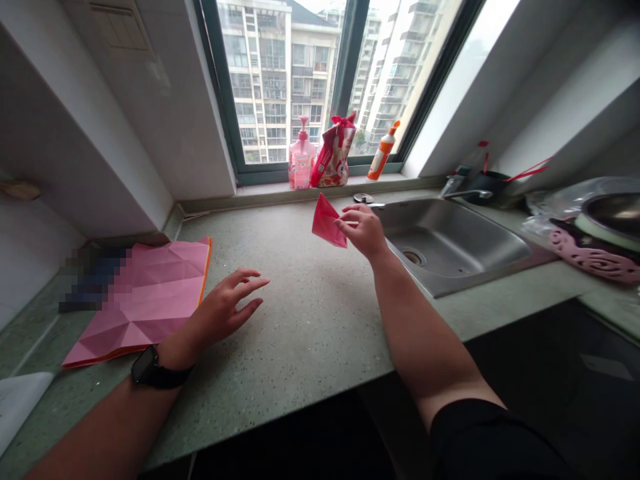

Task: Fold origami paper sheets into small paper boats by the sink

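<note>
Daylight from a tall window [305,80] falls across a speckled green stone surface [285,353] and a steel sink [450,250]. The fingers of the right hand [363,230] are closed in a pinch on a small red folded paper [327,221], held up in the air just off the sink's rim. The grip is only at one edge, so a slackened pinch could let the paper drop into the basin, where any water would spoil it. The fingers of the left hand [225,310] are open and spread, grasping nothing, near a pink creased paper sheet [143,300] with an orange edge. A black watch [153,368] sits on that wrist, and a careless sweep of it could drag the sheet out of place. Beyond, a pink pump bottle [301,155], a red-tied bag [333,152] and an orange bottle [383,151] stand on the sill, where a raised elbow could tip them.
</note>
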A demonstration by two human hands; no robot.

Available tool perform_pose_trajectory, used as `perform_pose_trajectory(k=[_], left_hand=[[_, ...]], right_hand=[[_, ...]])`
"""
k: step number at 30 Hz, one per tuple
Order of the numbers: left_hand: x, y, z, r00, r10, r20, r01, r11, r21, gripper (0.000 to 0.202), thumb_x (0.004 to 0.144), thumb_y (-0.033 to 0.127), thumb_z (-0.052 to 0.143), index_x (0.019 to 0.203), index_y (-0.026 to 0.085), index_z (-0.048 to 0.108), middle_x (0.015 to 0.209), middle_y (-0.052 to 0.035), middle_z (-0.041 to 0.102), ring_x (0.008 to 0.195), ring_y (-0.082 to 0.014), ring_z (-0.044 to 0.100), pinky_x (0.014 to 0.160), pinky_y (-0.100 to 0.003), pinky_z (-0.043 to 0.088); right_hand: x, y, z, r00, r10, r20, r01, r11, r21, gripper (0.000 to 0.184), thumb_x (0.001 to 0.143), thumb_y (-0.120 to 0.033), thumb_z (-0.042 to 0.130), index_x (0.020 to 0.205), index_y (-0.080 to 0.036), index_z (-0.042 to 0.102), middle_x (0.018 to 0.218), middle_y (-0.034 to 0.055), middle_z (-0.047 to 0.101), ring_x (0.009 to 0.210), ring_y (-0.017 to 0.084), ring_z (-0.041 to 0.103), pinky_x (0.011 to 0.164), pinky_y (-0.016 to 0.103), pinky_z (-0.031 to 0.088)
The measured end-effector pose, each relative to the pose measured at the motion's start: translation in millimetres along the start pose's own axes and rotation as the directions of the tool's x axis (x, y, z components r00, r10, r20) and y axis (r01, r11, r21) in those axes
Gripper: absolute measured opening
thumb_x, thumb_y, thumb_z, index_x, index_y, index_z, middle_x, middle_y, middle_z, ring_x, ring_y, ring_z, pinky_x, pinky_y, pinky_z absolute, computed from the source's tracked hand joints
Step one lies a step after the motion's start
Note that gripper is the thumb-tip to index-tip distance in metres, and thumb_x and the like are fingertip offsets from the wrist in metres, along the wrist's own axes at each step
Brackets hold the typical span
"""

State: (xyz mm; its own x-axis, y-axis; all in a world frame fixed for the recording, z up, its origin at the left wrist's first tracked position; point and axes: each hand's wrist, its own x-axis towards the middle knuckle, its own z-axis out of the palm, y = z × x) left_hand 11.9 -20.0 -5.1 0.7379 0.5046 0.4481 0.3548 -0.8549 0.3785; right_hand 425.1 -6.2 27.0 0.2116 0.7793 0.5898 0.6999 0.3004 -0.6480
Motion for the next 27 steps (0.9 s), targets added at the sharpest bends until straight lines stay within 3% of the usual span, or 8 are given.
perform_pose_trajectory(k=[5,11,16,21,25,27], left_hand=[[0,-2,1.8,1.000,0.002,0.017,-0.002,1.000,0.002,0.034,0.111,0.033,0.058,0.143,0.029,0.071,0.141,-0.0117,0.065,0.115,-0.0233,0.072,0.106,-0.044,0.062],[-1,-4,3.0,1.000,-0.001,0.021,0.001,1.000,0.000,0.033,0.111,0.036,0.058,0.139,0.029,0.074,0.143,-0.0119,0.064,0.125,-0.0264,0.070,0.110,-0.046,0.062],[0,-3,2.6,1.000,0.025,0.016,-0.025,1.000,0.001,0.030,0.111,0.034,0.057,0.134,0.027,0.076,0.142,-0.0124,0.064,0.120,-0.0256,0.071,0.108,-0.048,0.063],[1,-1,1.6,1.000,0.030,0.009,-0.030,1.000,-0.005,0.028,0.111,0.032,0.058,0.131,0.027,0.077,0.142,-0.0125,0.064,0.118,-0.0249,0.072,0.107,-0.048,0.063],[0,-1,2.0,1.000,0.023,0.015,-0.023,1.000,-0.017,0.028,0.110,0.030,0.059,0.130,0.027,0.078,0.143,-0.0127,0.064,0.115,-0.0243,0.072,0.107,-0.049,0.064],[0,-1,2.3,1.000,0.023,0.021,-0.022,1.000,-0.020,0.027,0.110,0.029,0.059,0.130,0.026,0.077,0.143,-0.0129,0.064,0.115,-0.0237,0.072,0.107,-0.049,0.064]], right_hand=[[7,40,-38,0.987,0.085,-0.135,-0.119,0.957,-0.264,0.016,0.089,-0.034,0.075,0.087,-0.021,0.083,0.110,0.0119,0.075,0.100,0.029,0.073,0.095,0.048,0.063],[2,63,-33,0.973,0.193,-0.126,-0.229,0.873,-0.432,0.011,0.087,-0.028,0.075,0.082,-0.021,0.082,0.105,0.0113,0.075,0.098,0.029,0.070,0.098,0.045,0.056],[3,62,-23,0.966,0.239,-0.100,-0.258,0.858,-0.445,0.016,0.088,-0.030,0.072,0.091,-0.021,0.084,0.111,0.0126,0.076,0.106,0.030,0.070,0.100,0.043,0.055],[4,50,-29,0.934,0.328,-0.139,-0.354,0.810,-0.468,0.025,0.094,-0.038,0.068,0.101,-0.019,0.083,0.117,0.0152,0.075,0.112,0.032,0.069,0.102,0.043,0.053],[0,43,-39,0.858,0.514,-0.021,-0.446,0.722,-0.529,0.042,0.079,-0.055,0.086,0.103,-0.022,0.081,0.120,0.0144,0.071,0.104,0.031,0.070,0.095,0.041,0.056],[-2,43,-41,0.824,0.565,0.050,-0.444,0.697,-0.564,0.045,0.071,-0.053,0.092,0.102,-0.022,0.081,0.115,0.0130,0.071,0.099,0.030,0.071,0.090,0.040,0.057]])
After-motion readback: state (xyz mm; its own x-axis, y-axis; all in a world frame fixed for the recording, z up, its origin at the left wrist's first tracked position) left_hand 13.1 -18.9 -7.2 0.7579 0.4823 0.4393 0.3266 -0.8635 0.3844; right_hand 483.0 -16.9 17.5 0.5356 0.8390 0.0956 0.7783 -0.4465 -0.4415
